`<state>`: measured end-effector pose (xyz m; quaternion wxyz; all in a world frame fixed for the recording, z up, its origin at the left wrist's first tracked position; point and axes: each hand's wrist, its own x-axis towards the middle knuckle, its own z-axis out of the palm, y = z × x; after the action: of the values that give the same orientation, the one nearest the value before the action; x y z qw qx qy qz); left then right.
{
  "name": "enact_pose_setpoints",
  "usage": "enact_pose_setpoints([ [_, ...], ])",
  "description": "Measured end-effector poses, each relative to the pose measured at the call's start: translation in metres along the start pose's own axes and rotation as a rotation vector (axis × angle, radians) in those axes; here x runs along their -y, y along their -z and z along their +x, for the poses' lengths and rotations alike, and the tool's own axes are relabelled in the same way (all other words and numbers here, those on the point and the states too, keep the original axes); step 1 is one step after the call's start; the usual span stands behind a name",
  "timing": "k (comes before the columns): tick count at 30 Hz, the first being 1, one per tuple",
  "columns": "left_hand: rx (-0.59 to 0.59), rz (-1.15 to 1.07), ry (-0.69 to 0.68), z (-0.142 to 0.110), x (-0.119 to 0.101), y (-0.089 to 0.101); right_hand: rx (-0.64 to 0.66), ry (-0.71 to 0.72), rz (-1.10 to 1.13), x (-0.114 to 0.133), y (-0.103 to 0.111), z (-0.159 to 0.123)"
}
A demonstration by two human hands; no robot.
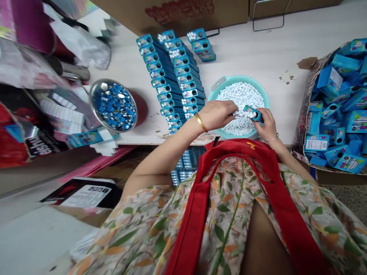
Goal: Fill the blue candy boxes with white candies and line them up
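Note:
My right hand [266,125] grips a small blue box [252,113], tilted, with its opening facing left. White candy balls lie at the opening. My left hand [220,114], with a gold bangle on its wrist, is closed in a pinch beside it, over the bowl. White candy balls show at its fingertips, though the fingers partly hide them. Beneath both hands is a turquoise bowl [267,100] filled with small white candy balls [242,91]. Two long rows of upright blue boxes [163,76] stand left of the bowl, some with white balls at their openings.
A steel bowl [133,105] of blue and silver pieces sits at left. At right, a carton [305,95] holds many blue boxes. Two more blue boxes [205,49] stand behind the bowl, near a large brown carton [183,13]. Plastic bags [80,46] crowd the far left.

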<state>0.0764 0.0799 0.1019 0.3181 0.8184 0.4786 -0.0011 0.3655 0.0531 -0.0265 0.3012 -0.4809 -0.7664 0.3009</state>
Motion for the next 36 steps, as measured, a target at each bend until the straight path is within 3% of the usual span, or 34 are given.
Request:
enact_pose_setpoints([
  [5, -0.042, 0.067, 0.065, 0.003, -0.031, 0.012, 0.019, 0.035, 0.013, -0.001, -0.005, 0.000],
  [9, -0.049, 0.120, 0.034, 0.002, -0.050, 0.015, 0.016, 0.038, 0.007, -0.004, -0.007, 0.000],
  [11, -0.062, 0.139, 0.014, -0.002, -0.048, 0.015, 0.008, 0.043, -0.001, -0.006, -0.007, -0.001],
  [13, -0.086, 0.144, 0.041, -0.006, -0.031, 0.009, -0.013, 0.050, -0.006, -0.008, -0.005, -0.002],
  [17, -0.130, 0.068, 0.285, -0.009, 0.031, -0.029, -0.039, 0.011, -0.008, -0.010, 0.006, -0.002],
  [20, -0.033, 0.021, 0.454, 0.007, 0.066, -0.076, -0.075, -0.051, -0.008, -0.009, 0.019, 0.000],
  [24, 0.051, -0.057, 0.422, 0.055, 0.062, -0.131, -0.147, -0.118, -0.028, -0.008, 0.034, 0.005],
  [28, 0.074, -0.168, 0.332, 0.091, 0.044, -0.157, -0.194, -0.167, -0.015, -0.013, 0.039, 0.004],
  [32, 0.016, -0.302, 0.287, 0.073, 0.055, -0.148, -0.225, -0.205, 0.019, -0.016, 0.039, 0.000],
  [36, -0.101, -0.333, 0.136, 0.024, 0.065, -0.105, -0.176, -0.196, 0.030, -0.017, 0.036, 0.000],
])
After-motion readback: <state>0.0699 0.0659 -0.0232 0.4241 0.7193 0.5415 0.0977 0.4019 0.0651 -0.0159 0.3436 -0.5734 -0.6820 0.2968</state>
